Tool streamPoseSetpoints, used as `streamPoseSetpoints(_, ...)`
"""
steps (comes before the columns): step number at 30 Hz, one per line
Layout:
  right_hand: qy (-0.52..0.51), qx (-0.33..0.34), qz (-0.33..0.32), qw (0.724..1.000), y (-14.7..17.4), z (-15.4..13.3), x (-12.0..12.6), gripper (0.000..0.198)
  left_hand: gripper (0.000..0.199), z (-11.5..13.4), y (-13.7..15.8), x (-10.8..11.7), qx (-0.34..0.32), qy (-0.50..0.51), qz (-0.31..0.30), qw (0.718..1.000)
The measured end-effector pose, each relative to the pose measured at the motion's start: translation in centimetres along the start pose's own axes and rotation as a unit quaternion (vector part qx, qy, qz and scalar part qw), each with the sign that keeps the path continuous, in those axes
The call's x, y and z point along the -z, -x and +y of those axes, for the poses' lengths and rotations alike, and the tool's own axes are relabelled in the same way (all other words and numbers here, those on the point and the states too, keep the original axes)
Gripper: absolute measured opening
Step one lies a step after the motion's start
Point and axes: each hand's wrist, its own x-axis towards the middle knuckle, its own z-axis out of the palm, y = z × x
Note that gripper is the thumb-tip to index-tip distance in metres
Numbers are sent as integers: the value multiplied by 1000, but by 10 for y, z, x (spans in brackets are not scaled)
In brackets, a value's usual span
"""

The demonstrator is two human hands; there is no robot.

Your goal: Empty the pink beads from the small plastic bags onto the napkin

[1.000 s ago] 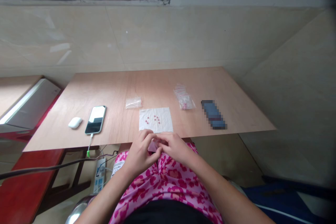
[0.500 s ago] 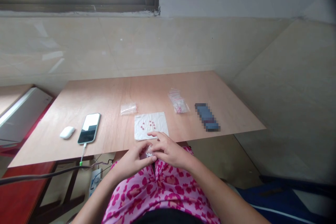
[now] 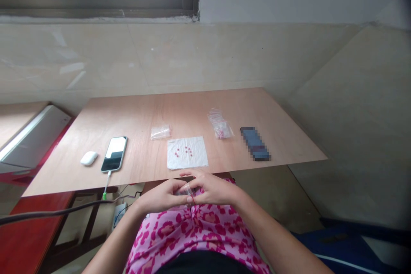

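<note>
Just off the table's near edge, above my lap, my left hand (image 3: 162, 196) and my right hand (image 3: 215, 187) meet. Between them is a small clear zip bag (image 3: 188, 190) with a red strip, pinched by the fingers of both. Fingers hide part of it, and its contents cannot be made out. My right index finger stretches out over the bag. Beyond my hands a white paper tissue (image 3: 201, 160) lies flat near the edge, with several small red beads (image 3: 186, 151) on it.
On the wooden table (image 3: 135, 111) lie a stack of clear bags (image 3: 160, 132), more zip bags with pinkish contents (image 3: 221, 129), and a pixelated dark device (image 3: 256, 143). To the left are a phone (image 3: 114, 154) on a charging cable and a white earbud case (image 3: 89, 158). A wall stands behind.
My hands have drawn slightly back from the tissue, and the bag's red strip now shows between them. The camera view has shifted a little. The beads stay in place.
</note>
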Motion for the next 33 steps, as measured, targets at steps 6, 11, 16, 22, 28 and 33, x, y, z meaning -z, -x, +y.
streamPoseSetpoints(6, -57, -10, 15, 998, 0, -3, 3, 31, 39, -3, 0, 2, -17, -37, 32, 999)
streamPoseSetpoints(11, -142, -49, 113, 982, -3, 6, 7, 21, 42, -1, 0, 11, -44, -59, 104, 992)
streamPoseSetpoints(16, -212, -77, 324, 919, -41, 51, 7, 30, 48, -17, -17, 39, -31, -212, 264, 940)
streamPoseSetpoints(22, -309, -66, 481, 818, -106, 92, 8, 39, 39, -21, -52, 72, -78, -426, 306, 848)
streamPoseSetpoints(28, -363, 0, 544, 757, -129, 103, -8, 42, 30, -3, -73, 81, -22, -591, 228, 774)
streamPoseSetpoints(33, -363, 4, 541, 759, -127, 108, -14, 44, 30, 3, -82, 83, -6, -633, 185, 751)
